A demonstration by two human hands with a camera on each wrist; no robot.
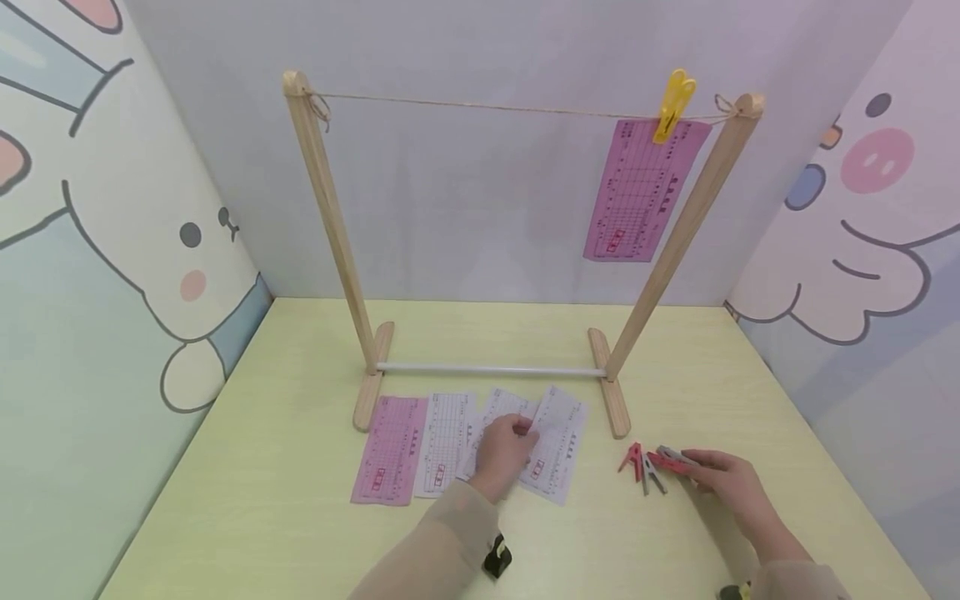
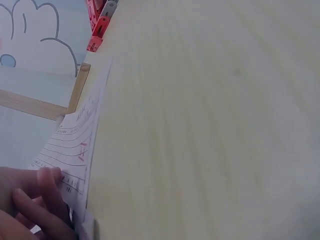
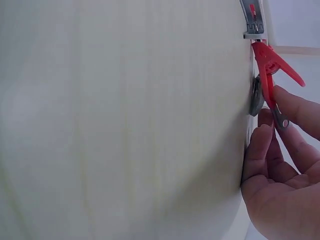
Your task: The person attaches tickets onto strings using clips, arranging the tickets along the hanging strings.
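Note:
My left hand (image 1: 523,430) pinches the edge of a white printed slip (image 1: 558,446) lying on the table, below the wooden rack (image 1: 330,208). In the left wrist view its fingers (image 2: 50,182) hold that slip (image 2: 75,140), whose near end curls up a little. My right hand (image 1: 693,463) pinches a red clothespin (image 1: 666,461) low over the table at the right. The right wrist view shows the red clothespin (image 3: 270,70) between thumb and fingers (image 3: 295,107). A second red clothespin (image 1: 632,458) and a grey one (image 1: 653,476) lie just left of it.
A pink slip (image 1: 390,450) and two more white slips (image 1: 446,442) lie left of my left hand. On the rack's string (image 1: 487,106) a yellow clothespin (image 1: 675,104) holds a pink slip (image 1: 641,192) at the right end. Cartoon-printed walls enclose the table (image 1: 262,500).

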